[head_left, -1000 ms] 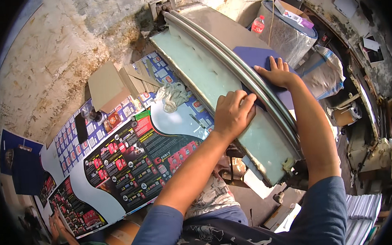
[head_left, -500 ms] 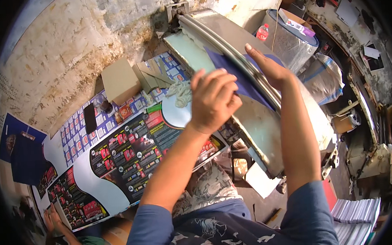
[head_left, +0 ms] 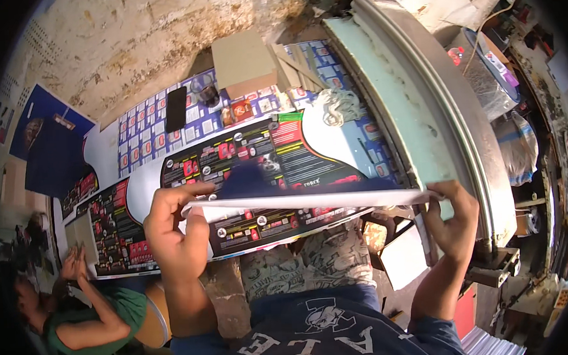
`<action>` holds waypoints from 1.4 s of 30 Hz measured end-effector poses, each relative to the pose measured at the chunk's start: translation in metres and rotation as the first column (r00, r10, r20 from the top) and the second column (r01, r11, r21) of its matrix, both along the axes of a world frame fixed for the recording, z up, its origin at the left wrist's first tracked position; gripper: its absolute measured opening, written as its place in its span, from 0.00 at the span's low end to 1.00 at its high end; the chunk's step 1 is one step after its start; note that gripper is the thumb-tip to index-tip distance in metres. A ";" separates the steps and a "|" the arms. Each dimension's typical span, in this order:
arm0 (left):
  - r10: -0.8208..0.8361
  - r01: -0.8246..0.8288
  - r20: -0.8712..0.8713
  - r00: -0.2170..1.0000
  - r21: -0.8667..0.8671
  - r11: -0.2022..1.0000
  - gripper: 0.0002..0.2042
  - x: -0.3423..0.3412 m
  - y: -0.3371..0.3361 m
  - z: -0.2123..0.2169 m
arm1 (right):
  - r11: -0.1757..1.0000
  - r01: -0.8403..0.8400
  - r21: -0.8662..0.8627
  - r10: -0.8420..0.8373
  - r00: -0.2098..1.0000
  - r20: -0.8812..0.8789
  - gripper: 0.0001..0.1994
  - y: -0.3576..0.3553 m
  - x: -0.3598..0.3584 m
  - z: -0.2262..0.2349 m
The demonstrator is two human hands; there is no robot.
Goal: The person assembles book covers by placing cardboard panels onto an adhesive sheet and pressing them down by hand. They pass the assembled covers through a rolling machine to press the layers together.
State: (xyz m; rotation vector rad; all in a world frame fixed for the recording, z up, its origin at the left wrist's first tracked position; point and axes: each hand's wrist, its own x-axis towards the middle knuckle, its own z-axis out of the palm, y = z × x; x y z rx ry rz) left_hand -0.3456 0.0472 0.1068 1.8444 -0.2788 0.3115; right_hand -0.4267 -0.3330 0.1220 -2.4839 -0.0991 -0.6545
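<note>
Left hand (head_left: 179, 237) and right hand (head_left: 455, 223) pinch opposite ends of a sheet (head_left: 311, 201).

Blue sheet (head_left: 317, 201) now off machine (head_left: 415, 100), btwn L hand (head_left: 179, 231) & R hand (head_left: 454, 219).

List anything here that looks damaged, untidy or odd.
The wall is stained and patchy, so it looks damaged. A pale cloth lies bunched up on the printed sheets, and nearby board strips lie crossed, not stacked. The sheet between the left hand and right hand is nearly edge-on, hiding its condition.
</note>
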 end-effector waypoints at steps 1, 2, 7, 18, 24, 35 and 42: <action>0.009 0.001 -0.123 0.992 0.078 0.997 0.05 0.002 0.019 -0.005 | 0.999 -0.004 0.054 0.010 0.995 -0.098 0.18 0.005 0.014 -0.001; 0.030 0.009 -0.248 0.968 0.155 0.988 0.06 0.006 0.032 -0.017 | 0.991 0.001 0.132 0.031 0.971 -0.239 0.18 0.007 0.032 -0.009; 0.194 0.026 -0.391 0.900 0.492 0.870 0.11 0.062 0.044 -0.115 | 0.980 -0.120 0.157 0.191 0.780 -0.596 0.22 0.017 0.134 -0.104; 0.330 -0.169 -0.011 0.944 0.842 0.512 0.31 0.123 0.002 -0.182 | 0.981 -0.109 -0.159 0.085 0.985 -0.153 0.23 0.044 0.201 -0.200; 0.066 -0.426 0.458 0.887 0.752 0.504 0.27 0.261 -0.067 -0.162 | 0.965 -0.263 0.023 0.263 0.964 -0.033 0.21 0.083 0.169 -0.171; -0.168 -0.364 0.738 0.654 0.501 0.785 0.09 0.233 -0.070 -0.081 | 0.746 0.016 0.666 0.278 0.901 -0.333 0.14 0.034 0.092 -0.169; -0.396 -0.146 0.655 0.644 0.613 0.776 0.11 0.049 -0.062 -0.096 | 0.144 0.139 0.980 0.485 0.853 -0.193 0.28 0.070 0.111 -0.125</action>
